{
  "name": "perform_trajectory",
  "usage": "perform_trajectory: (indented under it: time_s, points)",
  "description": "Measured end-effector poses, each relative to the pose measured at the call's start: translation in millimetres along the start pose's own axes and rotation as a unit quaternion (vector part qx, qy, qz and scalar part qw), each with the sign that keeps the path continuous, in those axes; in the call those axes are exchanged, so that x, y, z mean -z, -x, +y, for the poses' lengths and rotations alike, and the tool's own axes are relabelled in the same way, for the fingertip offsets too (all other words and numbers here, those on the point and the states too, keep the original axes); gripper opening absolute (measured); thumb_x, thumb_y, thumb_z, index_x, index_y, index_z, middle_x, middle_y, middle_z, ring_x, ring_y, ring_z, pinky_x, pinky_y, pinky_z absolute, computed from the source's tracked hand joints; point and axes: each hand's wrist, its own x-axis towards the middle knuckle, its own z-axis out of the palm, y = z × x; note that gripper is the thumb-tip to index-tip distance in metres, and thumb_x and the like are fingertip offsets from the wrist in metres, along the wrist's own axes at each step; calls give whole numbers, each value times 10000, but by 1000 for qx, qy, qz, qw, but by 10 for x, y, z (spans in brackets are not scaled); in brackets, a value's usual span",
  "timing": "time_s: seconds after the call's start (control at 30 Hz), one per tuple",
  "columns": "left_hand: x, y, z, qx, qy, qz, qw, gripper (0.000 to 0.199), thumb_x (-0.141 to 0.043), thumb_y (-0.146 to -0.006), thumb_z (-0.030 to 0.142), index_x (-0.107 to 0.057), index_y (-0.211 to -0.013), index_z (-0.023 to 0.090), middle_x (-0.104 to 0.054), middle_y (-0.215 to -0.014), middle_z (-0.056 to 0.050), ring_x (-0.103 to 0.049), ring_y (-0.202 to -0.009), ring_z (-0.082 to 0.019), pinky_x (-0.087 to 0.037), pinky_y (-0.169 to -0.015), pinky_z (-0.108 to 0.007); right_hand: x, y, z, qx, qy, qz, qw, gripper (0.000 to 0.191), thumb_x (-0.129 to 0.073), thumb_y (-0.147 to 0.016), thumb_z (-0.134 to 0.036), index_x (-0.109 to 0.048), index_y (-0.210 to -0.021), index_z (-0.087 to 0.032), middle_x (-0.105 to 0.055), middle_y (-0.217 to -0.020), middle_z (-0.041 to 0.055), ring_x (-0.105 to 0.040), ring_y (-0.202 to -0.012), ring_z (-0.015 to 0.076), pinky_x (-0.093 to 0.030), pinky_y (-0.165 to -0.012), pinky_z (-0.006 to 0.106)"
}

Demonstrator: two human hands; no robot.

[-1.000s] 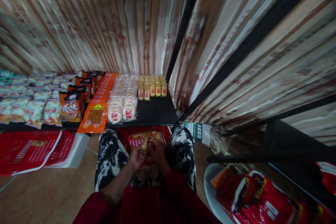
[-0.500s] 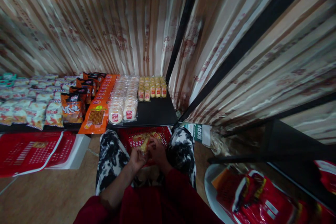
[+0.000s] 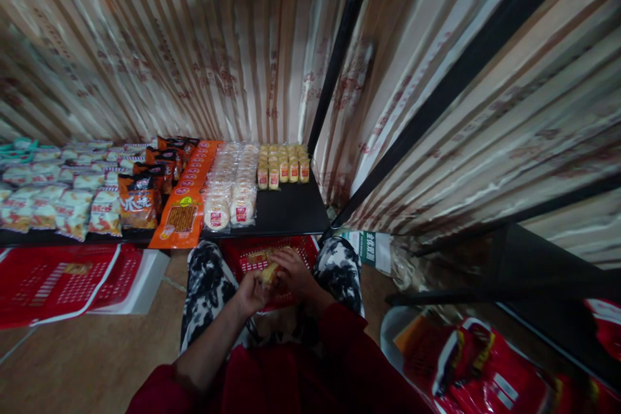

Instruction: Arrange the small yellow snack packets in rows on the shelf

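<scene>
Curtain (image 3: 233, 32): filling the upper frame. Black shelf (image 3: 291, 210): running from left to centre, bearing upright rows of small yellow packs (image 3: 284, 165), probably ranked so their labels are facing outward. Red basket (image 3: 309, 247): sitting lower centre between the knees, presumably for short reach. Right hand (image 3: 295, 272): arching beside the held pack, fingers bending; whether they are pinching, cannot tell. Left hand (image 3: 252, 292): closing its fingers on a yellow packet (image 3: 268, 273) over the basket, seemingly steadying it.

Bare black shelf (image 3: 291, 210) lies open before the small yellow packs (image 3: 284, 168), with white-wrapped rounds (image 3: 230, 191) blocking its left.
</scene>
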Motion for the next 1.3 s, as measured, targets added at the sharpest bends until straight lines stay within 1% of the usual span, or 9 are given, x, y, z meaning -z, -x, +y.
perform_trajectory:
  time_s: [0.17, 0.37, 0.47, 0.57, 0.7, 0.9, 1.0, 1.13, 1.3]
  points:
    - [-58, 42, 70, 12, -27, 5, 1000, 356, -465, -701, 132, -564, -1034, 56, -627, -603, -69, -541, -428, -96, -384, -355, -136, 33, -19, -34, -21, -28, 1, 999, 397, -492, -787, -138, -610, -1164, -175, -614, -1183, 88, -498, -1137, 217, -342, -1022, 410]
    - [-141, 87, 130, -17, -47, 27, 998, 244, -438, -748, 119, -566, -930, 21, -642, -620, -104, -536, -432, -94, -407, -373, -148, 129, -40, -94, -76, -101, 31, 991, 391, -474, -801, -176, -593, -1173, -181, -618, -1168, 92, -548, -1088, 196, -404, -974, 366]
    - [-222, 118, 135, -33, -66, 34, 997, 171, -432, -737, 62, -568, -838, 41, -649, -632, -108, -576, -483, -104, -432, -414, -150, 149, -51, -89, -93, -128, 50, 986, 400, -472, -794, -184, -585, -1178, -193, -619, -1169, 77, -548, -1090, 190, -409, -970, 357]
    - [-317, 144, 117, -68, -103, 33, 992, 134, -444, -721, 15, -558, -759, 74, -647, -632, -92, -581, -496, -93, -431, -448, -145, 150, -61, -86, -109, -139, 84, 981, 384, -478, -794, -218, -596, -1159, -200, -628, -1144, 71, -561, -1056, 190, -425, -947, 353]
    - [-423, 179, 79, -129, -166, 44, 977, 105, -505, -719, 18, -548, -752, 108, -633, -618, -38, -552, -466, -68, -407, -467, -149, 169, -77, -121, -142, -159, 106, 971, 370, -467, -796, -246, -608, -1133, -185, -640, -1101, 81, -588, -999, 191, -463, -889, 337]
    - [-506, 196, 59, -185, -254, 54, 948, 149, -639, -675, 143, -538, -785, 138, -625, -673, 3, -537, -476, -53, -362, -465, -156, 208, -111, -162, -158, -182, 134, 961, 334, -455, -822, -293, -615, -1098, -196, -661, -1072, 72, -599, -994, 199, -458, -906, 345]
    - [-528, 152, 55, -207, -286, 75, 932, 157, -629, -662, 154, -526, -781, 148, -621, -687, 8, -542, -486, -59, -374, -478, -170, 204, -132, -143, -172, -208, 134, 954, 322, -450, -832, -318, -616, -1084, -205, -669, -1051, 64, -616, -958, 194, -476, -880, 334]
    - [-564, 103, 52, -236, -303, 74, 920, 137, -607, -651, 153, -510, -747, 160, -601, -659, 25, -518, -462, -53, -357, -463, -173, 208, -158, -133, -187, -237, 138, 944, 316, -446, -835, -355, -612, -1062, -212, -676, -1022, 59, -631, -927, 191, -498, -837, 318]
    - [-628, 107, 67, -267, -335, 92, 899, 124, -580, -679, 140, -545, -796, 157, -593, -626, 26, -526, -477, -63, -364, -474, -176, 223, -191, -130, -191, -274, 149, 931, 298, -440, -838, -349, -602, -1038, -198, -688, -954, 51, -654, -857, 180, -516, -779, 292]
